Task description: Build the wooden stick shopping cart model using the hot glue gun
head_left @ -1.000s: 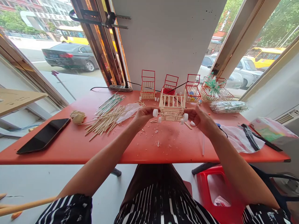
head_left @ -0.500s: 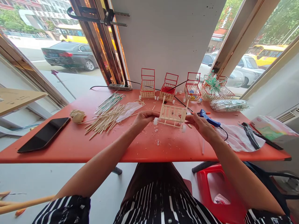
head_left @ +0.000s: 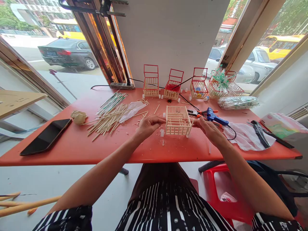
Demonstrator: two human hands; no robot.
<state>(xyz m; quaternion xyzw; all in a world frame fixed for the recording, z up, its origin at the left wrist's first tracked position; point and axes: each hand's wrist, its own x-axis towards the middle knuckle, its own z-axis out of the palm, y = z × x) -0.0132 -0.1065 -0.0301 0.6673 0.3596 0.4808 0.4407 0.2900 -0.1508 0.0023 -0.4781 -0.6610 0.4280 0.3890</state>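
I have the cart [head_left: 178, 123] over the middle of the table [head_left: 141, 150]; whether its wheels touch down I cannot tell. The left hand [head_left: 149, 126] has its side edge nipped between thumb and fingers, with no slack that I can see, and the right hand [head_left: 209, 128] pinches the opposite side the same way.

The tabletop is orange-red, strewn with pale crumbs and stick offcuts around the cart. Left of it I see loose sticks [head_left: 108, 123] in a heap and, farther left, a phone [head_left: 45, 137] lying flat. To its right lie the pliers [head_left: 193, 113] and a blue glue gun [head_left: 214, 118]. Beyond it stand more carts [head_left: 151, 91] with red rails, backed by a plain grey wall [head_left: 173, 35]. Windows flank that wall, a dark car [head_left: 64, 53] outside to the cart's left. Below the table, to its right, is a red stool [head_left: 240, 210].

The cart's open slatted top tips toward the camera, white wheels peeping out at its left and lower edges. Its long axis I can't settle from this angle.
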